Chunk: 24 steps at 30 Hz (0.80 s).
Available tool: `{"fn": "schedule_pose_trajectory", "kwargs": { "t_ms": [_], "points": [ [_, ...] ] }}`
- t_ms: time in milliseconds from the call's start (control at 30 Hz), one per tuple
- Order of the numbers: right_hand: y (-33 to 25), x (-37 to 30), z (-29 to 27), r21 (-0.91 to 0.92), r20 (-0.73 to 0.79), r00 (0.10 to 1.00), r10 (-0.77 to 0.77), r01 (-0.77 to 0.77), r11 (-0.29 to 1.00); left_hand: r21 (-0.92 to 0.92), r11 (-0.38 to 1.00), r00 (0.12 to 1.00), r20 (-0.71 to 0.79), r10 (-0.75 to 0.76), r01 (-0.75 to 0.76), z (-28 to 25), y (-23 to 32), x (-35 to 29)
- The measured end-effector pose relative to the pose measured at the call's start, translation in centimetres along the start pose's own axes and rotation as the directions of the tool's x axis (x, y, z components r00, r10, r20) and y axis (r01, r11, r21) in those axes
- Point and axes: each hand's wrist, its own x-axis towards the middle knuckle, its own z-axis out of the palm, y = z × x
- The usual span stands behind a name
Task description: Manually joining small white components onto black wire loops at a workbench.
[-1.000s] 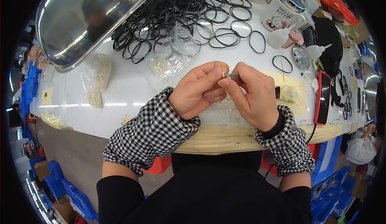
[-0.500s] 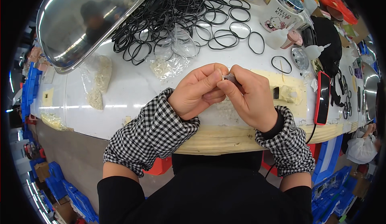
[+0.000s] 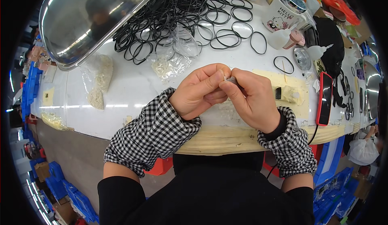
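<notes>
My L grip [image 3: 198, 88] is pinched nearly closed, thumb to index, w/ a tiny pale bit [image 3: 224, 77] at the fingertips. My R grip [image 3: 256, 99] is narrow too, on a small greyish piece [image 3: 233, 80] — too small to ID. Both pcs are btwn my hands, over the tabletop [image 3: 129, 87], approx. side by side; can't tell if they touch. Beyond my L grip: clear bag [image 3: 163, 67] w/ pale contents, then black bands [image 3: 169, 12].
</notes>
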Motion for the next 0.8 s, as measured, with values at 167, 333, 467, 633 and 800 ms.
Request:
{"fn": "schedule_pose_trajectory", "kwargs": {
  "t_ms": [167,333,467,633,800],
  "points": [
    [0.0,0.0,-0.1,-0.001,-0.010,1.000,-0.014,0.014,1.000,-0.004,1.000,1.000,0.008,0.001,-0.001,0.0,-0.1,0.0],
    [0.0,0.1,-0.1,-0.010,-0.013,1.000,-0.005,0.005,1.000,0.010,1.000,0.999,0.033,0.011,-0.011,-0.1,-0.2,0.0],
    [0.0,0.1,-0.1,-0.010,-0.015,1.000,-0.014,0.013,1.000,0.010,1.000,1.000,0.013,0.005,-0.005,0.0,-0.1,0.0],
    [-0.1,0.0,-0.7,0.048,0.046,0.999,0.020,-0.023,0.999,0.022,1.000,1.000,-0.022,-0.001,0.002,0.2,-0.1,0.1],
    [0.8,0.9,-2.6,0.208,-0.088,0.990,0.112,-0.091,0.974,0.028,0.995,0.983,-0.154,0.100,-0.097,-0.1,0.1,0.4]
  ]
}}
